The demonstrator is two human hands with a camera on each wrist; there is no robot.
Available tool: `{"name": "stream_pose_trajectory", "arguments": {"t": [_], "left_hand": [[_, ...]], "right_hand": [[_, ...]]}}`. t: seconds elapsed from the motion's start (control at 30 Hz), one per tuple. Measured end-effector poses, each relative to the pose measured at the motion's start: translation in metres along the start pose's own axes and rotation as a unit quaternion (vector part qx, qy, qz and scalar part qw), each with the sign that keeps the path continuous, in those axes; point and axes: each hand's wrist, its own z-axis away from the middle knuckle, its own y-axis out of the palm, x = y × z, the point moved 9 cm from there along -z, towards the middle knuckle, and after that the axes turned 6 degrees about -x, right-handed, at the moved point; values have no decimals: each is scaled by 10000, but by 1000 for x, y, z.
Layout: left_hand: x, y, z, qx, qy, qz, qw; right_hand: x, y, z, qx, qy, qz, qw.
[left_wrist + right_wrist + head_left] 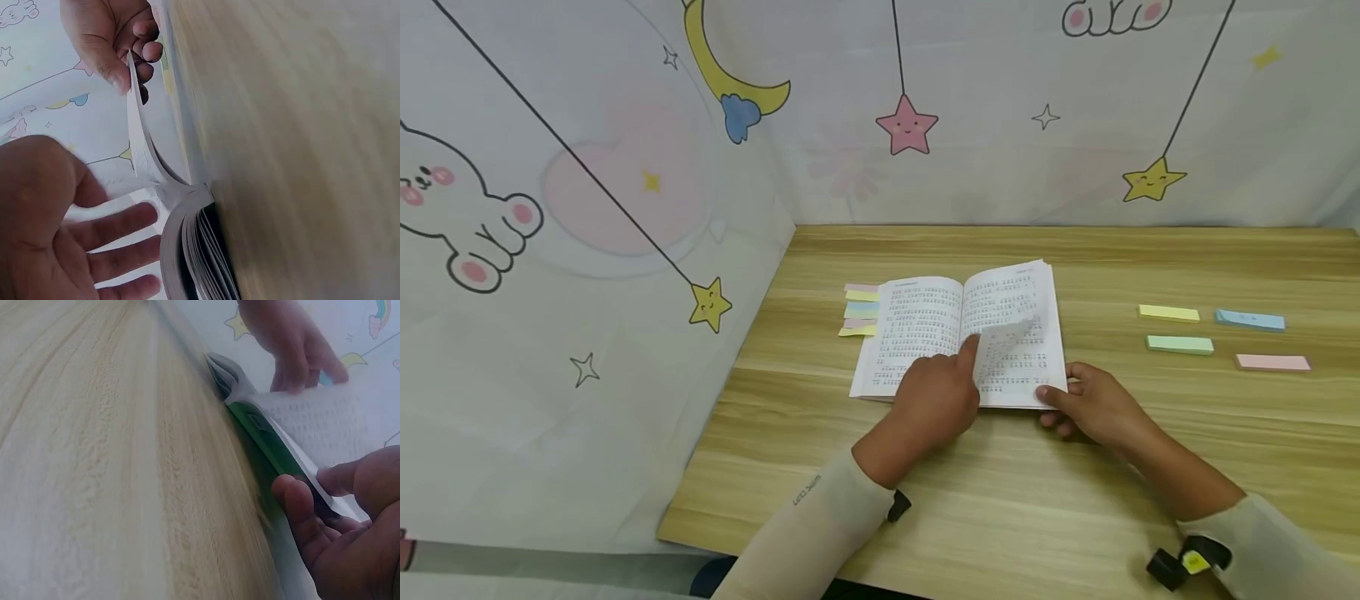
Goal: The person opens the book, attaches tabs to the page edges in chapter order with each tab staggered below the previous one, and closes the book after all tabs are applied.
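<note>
Gripping the near right corner of the open book (pixel 958 337), the right hand (pixel 1093 408) has its thumb on the page and its fingers curled under the cover's edge. Just left of it, the left hand (pixel 936 396) rests on the near part of the pages with fingers mostly straight, its forefinger raised against a single leaf (pixel 1003 350) that stands curled above the right-hand page; this grip is open and holds nothing. Both forearms, in pale sleeves, reach in from the near edge of the wooden surface (pixel 1150 500). Lying flat near the middle, the book shows dense printed lines. Coloured tabs (pixel 861 310) stick out from its left edge. Four sticky-note pads (pixel 1221 337) lie well apart to the right. Behind hangs a cartoon-printed curtain (pixel 587 208).
</note>
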Motion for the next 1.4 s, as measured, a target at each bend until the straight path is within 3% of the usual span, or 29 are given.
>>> {"name": "stream_pose_trajectory", "arguments": {"t": [0.07, 0.13, 0.2, 0.23, 0.3, 0.4, 0.47, 0.53, 0.63, 0.87, 1.0, 1.03, 1.1, 1.17, 1.23, 1.27, 1.3, 1.33, 1.4], "left_hand": [[7, -14, 0, -808, -231, -221, 9962], [15, -27, 4, -1527, -605, -600, 9846], [22, -35, 8, -1820, -920, -1088, 9729], [24, -36, 9, -1739, -989, -1242, 9719], [20, -31, 7, -1266, -750, -1475, 9781], [2, -14, 7, -185, 170, -1205, 9924], [-11, -2, 8, 413, 680, -852, 9932], [-18, 6, 10, 852, 887, -590, 9906], [-21, 13, 10, 1091, 841, -429, 9895], [-18, 14, 4, 911, 570, -286, 9938], [-9, 7, 0, 516, 219, -207, 9982], [-4, 2, -1, 281, 14, -128, 9995], [9, -13, -2, -629, -435, -209, 9969], [22, -29, 1, -1576, -933, -527, 9817], [30, -39, 7, -2073, -1268, -888, 9660], [31, -41, 8, -2104, -1284, -1126, 9626], [30, -40, 7, -1921, -1183, -1212, 9667], [26, -36, 5, -1589, -977, -1268, 9742], [15, -25, 3, -818, -408, -922, 9915]], "right_hand": [[0, 1, 0, 68, 49, -135, 9999], [1, 2, 1, 125, 96, -217, 9996], [1, 2, 1, 177, 131, -243, 9995], [1, 3, 2, 186, 166, -258, 9994], [1, 3, 2, 231, 183, -269, 9992], [1, 4, 2, 275, 171, -278, 9991], [0, 3, 3, 283, 159, -241, 9992], [-1, 2, 3, 285, 138, -178, 9993], [-3, 1, 3, 242, 132, -70, 9996], [1, 0, 0, -98, -20, 183, 9998], [2, 0, 0, -69, -62, 18, 10000], [2, 0, 0, -47, -58, -39, 10000], [1, 1, 0, 16, -37, -126, 9999], [1, 1, 1, 86, -5, -196, 9998], [1, 3, 2, 152, 31, -260, 9995], [1, 3, 2, 178, 59, -283, 9994], [1, 3, 2, 197, 67, -286, 9994], [1, 4, 3, 214, 79, -295, 9993], [2, 4, 3, 234, 90, -288, 9993]]}}
